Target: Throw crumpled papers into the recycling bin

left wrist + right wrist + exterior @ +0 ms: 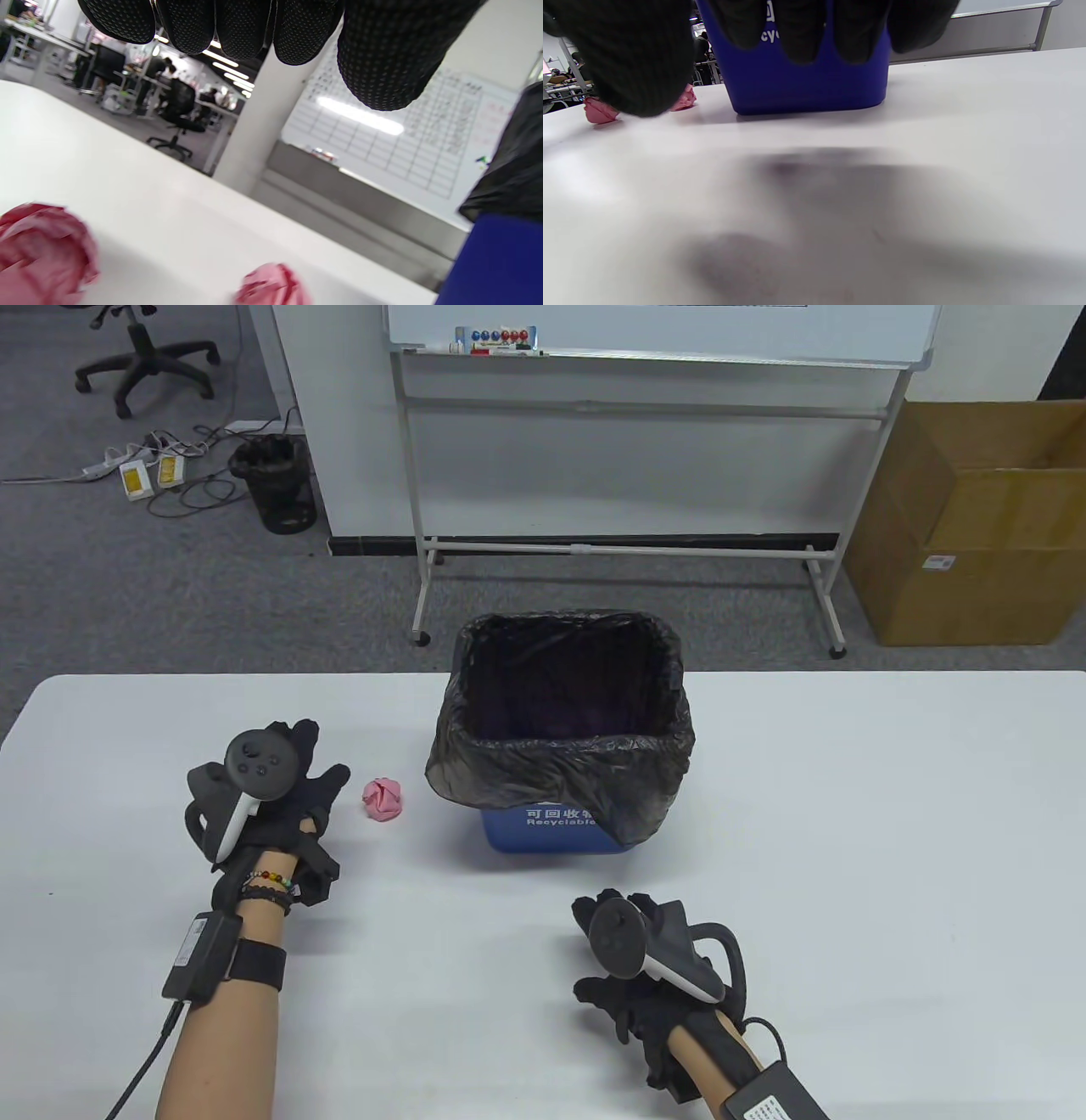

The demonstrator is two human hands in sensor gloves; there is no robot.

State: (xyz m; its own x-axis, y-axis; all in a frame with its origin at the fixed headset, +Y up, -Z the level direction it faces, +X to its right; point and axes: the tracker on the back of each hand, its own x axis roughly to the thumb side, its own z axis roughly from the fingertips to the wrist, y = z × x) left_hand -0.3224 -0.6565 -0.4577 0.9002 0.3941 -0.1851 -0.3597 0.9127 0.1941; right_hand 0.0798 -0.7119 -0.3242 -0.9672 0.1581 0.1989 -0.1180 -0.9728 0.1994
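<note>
From the table view, the recycling bin (pixel 564 729) stood on the white worktop (pixel 848 814) near its far edge, lined with a black bag (pixel 475 768) folded over the rim, its mouth wide and ready to take a throw. The left hand (pixel 271 806) lay to the left of the bin with fingers spread and nothing in it, and one crumpled pink paper (pixel 382 799) sat on the worktop just beside its fingertips, between hand and bin; this placing suggested the paper was about to be picked up. The right hand (pixel 632 976) rested nearer the person, in front of the bin, fingers loosely curled and holding nothing, likely kept out of the way. In the left wrist view, the gloved fingers (pixel 382 59) hung free above the worktop, released, with two pink paper balls below them, one at the left edge (pixel 42 250) and one lower centre (pixel 273 286), and the bin's blue wall at the right (pixel 496 262). In the right wrist view, the dark fingers (pixel 628 55) hung in front of the blue bin (pixel 806 80), gripping nothing, and pink paper (pixel 600 112) showed far left on the worktop.
</note>
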